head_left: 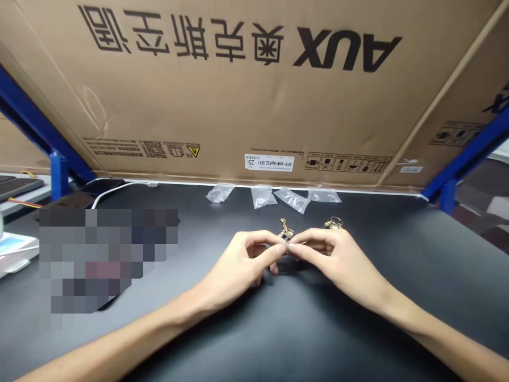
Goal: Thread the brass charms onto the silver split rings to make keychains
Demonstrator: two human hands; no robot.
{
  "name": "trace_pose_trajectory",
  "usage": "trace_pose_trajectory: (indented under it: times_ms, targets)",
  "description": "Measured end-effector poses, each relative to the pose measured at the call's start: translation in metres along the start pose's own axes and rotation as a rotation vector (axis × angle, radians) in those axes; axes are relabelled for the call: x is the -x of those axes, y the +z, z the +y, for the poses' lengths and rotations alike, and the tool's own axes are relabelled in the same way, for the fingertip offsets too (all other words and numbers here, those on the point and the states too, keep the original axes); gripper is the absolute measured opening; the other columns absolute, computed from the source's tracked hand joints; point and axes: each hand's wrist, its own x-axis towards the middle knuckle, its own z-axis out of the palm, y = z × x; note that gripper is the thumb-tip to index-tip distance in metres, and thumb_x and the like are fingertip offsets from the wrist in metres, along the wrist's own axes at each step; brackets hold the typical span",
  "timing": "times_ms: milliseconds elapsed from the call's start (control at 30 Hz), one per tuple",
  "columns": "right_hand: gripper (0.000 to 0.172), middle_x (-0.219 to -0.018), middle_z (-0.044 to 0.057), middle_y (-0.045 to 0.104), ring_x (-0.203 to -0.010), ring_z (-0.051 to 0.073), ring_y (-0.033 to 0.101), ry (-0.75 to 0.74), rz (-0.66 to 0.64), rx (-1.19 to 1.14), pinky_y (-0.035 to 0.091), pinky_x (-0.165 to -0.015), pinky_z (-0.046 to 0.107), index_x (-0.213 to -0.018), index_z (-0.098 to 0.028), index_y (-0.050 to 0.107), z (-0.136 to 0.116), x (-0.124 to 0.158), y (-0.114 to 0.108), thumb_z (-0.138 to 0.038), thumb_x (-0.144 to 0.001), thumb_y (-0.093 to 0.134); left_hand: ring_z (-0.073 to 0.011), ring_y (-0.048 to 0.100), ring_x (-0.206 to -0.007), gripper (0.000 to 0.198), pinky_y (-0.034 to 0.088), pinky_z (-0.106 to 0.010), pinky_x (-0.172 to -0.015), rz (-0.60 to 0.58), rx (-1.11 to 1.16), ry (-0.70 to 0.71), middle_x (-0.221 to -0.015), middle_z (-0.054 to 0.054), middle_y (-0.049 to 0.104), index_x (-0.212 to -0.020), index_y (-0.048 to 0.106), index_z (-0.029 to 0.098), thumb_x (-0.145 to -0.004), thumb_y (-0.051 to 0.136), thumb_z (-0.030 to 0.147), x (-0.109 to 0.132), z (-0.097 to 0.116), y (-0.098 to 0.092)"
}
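Near the middle of the black table, my left hand (248, 258) and my right hand (332, 258) meet fingertip to fingertip. Both pinch a small metal ring (287, 242) between thumb and fingers. A brass-coloured charm on a short chain (283, 225) shows just beyond the fingertips; whether it is joined to the ring is hard to tell. Behind my right hand lies a second brass-coloured trinket with a ring (334, 223), partly hidden by the knuckles.
Several clear plastic bags (264, 196) lie along the table's back edge. Behind them stands a big cardboard box (238, 106), with blue metal posts (59, 175) at both sides. A white cable (115, 190) and a pixelated area are at the left.
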Motion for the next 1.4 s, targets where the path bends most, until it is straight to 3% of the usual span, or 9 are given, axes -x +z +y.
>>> trace_pose_trajectory:
  times_ms: [300,500,767,867,967,1033,1133,1267,1400]
  targets:
    - [0.024,-0.094,0.006,0.077,-0.085,0.023,0.072,0.132,0.019,-0.185,0.059,-0.079,0.032,-0.099,-0.022,0.078,0.004,-0.001,0.005,-0.04,-0.086,0.068,-0.008,0.048,-0.048,0.033,0.037,-0.018,-0.043,0.022,0.068,0.015,-0.068,-0.004,0.069,-0.096,0.073,0.016,-0.087,0.061,0.046,-0.001,-0.004,0.001]
    - [0.029,-0.1,0.005,0.076,-0.09,0.022,0.071,0.175,-0.002,-0.21,0.057,-0.083,0.031,-0.103,-0.022,0.077,0.002,0.0,0.007,-0.043,-0.087,0.066,-0.0141,0.059,-0.063,0.036,0.041,-0.02,-0.047,0.003,0.095,0.074,-0.074,-0.007,0.069,-0.099,0.072,0.014,-0.088,0.06,0.046,0.0,-0.008,0.0]
    - [0.029,-0.096,0.005,0.076,-0.087,0.021,0.072,0.198,-0.057,-0.206,0.058,-0.083,0.032,-0.103,-0.021,0.074,-0.001,0.002,0.009,-0.043,-0.089,0.063,-0.0075,0.048,-0.049,0.024,0.041,-0.019,-0.046,0.028,0.086,0.046,-0.069,-0.002,0.065,-0.086,0.064,0.015,-0.089,0.058,0.037,0.001,-0.006,0.001]
    - [0.027,-0.094,0.005,0.075,-0.086,0.021,0.071,0.185,-0.002,-0.172,0.058,-0.081,0.032,-0.1,-0.019,0.072,0.001,0.002,0.008,-0.042,-0.088,0.064,-0.0104,0.056,-0.061,0.02,0.044,-0.018,-0.048,0.083,-0.009,0.118,-0.08,-0.002,0.067,-0.084,0.062,0.017,-0.09,0.055,0.034,0.002,-0.008,0.003]
    - [0.023,-0.093,0.004,0.074,-0.085,0.019,0.07,0.136,0.076,-0.142,0.056,-0.08,0.029,-0.093,-0.02,0.071,0.003,0.001,0.007,-0.041,-0.086,0.067,-0.0113,0.061,-0.074,0.01,0.049,-0.018,-0.053,0.177,-0.142,0.224,-0.108,-0.004,0.065,-0.08,0.059,0.018,-0.086,0.056,0.024,0.003,-0.011,0.004]
    - [0.021,-0.092,0.003,0.074,-0.083,0.018,0.069,0.113,0.084,-0.132,0.056,-0.078,0.028,-0.092,-0.02,0.071,0.003,0.0,0.007,-0.04,-0.086,0.067,-0.012,0.064,-0.08,0.006,0.05,-0.019,-0.057,0.202,-0.199,0.264,-0.116,-0.004,0.064,-0.077,0.057,0.018,-0.083,0.057,0.018,0.003,-0.011,0.005]
    - [0.023,-0.089,0.003,0.074,-0.082,0.018,0.069,0.116,0.038,-0.154,0.055,-0.077,0.028,-0.097,-0.02,0.072,0.002,0.0,0.008,-0.04,-0.088,0.065,-0.0136,0.065,-0.084,0.009,0.05,-0.019,-0.058,0.195,-0.238,0.322,-0.103,-0.003,0.07,-0.074,0.056,0.018,-0.081,0.056,0.013,0.003,-0.01,0.006]
    - [0.028,-0.091,0.005,0.075,-0.082,0.019,0.07,0.145,0.01,-0.162,0.055,-0.074,0.028,-0.103,-0.019,0.073,0.001,0.002,0.011,-0.041,-0.088,0.064,-0.0107,0.064,-0.072,0.01,0.05,-0.019,-0.057,0.206,-0.299,0.42,-0.097,-0.003,0.071,-0.072,0.055,0.017,-0.08,0.056,0.011,0.004,-0.012,0.008]
    - [0.023,-0.086,0.004,0.075,-0.079,0.018,0.07,0.144,0.008,-0.143,0.054,-0.072,0.026,-0.092,-0.02,0.074,-0.001,0.004,0.013,-0.04,-0.089,0.063,-0.0097,0.064,-0.069,0.012,0.051,-0.019,-0.058,0.222,-0.365,0.515,-0.093,-0.003,0.071,-0.071,0.055,0.017,-0.079,0.057,0.008,0.004,-0.017,0.01]
